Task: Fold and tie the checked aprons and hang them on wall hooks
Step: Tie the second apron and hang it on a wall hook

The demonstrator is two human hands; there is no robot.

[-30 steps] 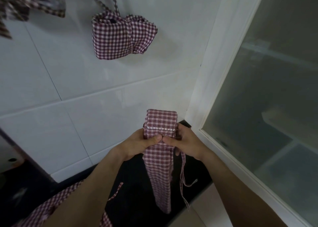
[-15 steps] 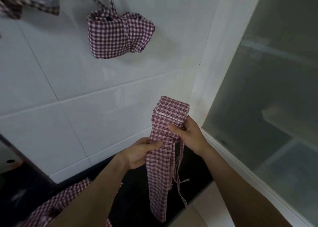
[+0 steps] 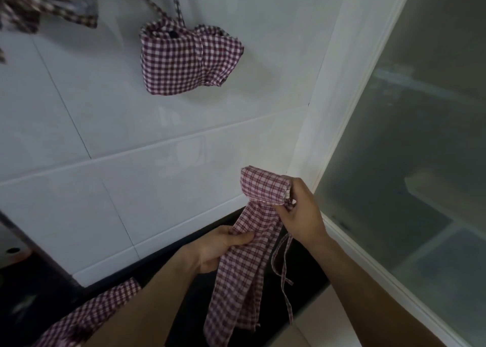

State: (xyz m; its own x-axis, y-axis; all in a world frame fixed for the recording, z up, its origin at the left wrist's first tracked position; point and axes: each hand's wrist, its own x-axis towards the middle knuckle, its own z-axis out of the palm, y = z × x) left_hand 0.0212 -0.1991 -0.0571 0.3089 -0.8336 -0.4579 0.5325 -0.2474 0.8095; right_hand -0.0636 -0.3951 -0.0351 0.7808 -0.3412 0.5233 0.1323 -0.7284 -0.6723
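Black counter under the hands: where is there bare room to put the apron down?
The black counter shows a bare strip between the left forearm and the long folded apron held by left hand and right hand. Toward the left a checked apron covers it. The tiled wall is bare below the tied bundle.

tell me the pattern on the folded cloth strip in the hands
Dark red and white checks on the folded cloth strip, clearest in the head view.
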